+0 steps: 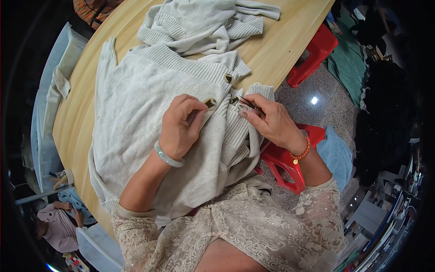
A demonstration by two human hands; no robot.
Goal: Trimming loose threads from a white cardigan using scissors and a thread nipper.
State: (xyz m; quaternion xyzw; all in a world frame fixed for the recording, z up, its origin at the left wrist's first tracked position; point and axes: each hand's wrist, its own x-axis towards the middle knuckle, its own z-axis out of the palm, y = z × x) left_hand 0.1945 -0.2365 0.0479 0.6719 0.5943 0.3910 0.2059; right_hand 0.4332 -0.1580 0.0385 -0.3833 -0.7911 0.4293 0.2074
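A pale grey knitted cardigan (140, 95) lies spread over the table, with ribbed bands and large dark-and-tan buttons. My left hand (181, 124) is closed in a pinch above the knit, its fingertips right beside one button (210, 104); what lies between them is too small to make out. In my right hand (272, 119) is a slim dark pointed tool (253, 107), like thread snips or tweezers. Its tip reaches the ribbed band near another button (234, 100). A further button (228, 78) sits higher on the band.
A second pale knit garment (195, 22) is heaped at the far side of the wooden table (74, 118). Red stools (312, 56) stand at the right, a blue knit (336, 156) hanging by the nearer one. A white bin (56, 90) stands left; another person (59, 226) sits lower left.
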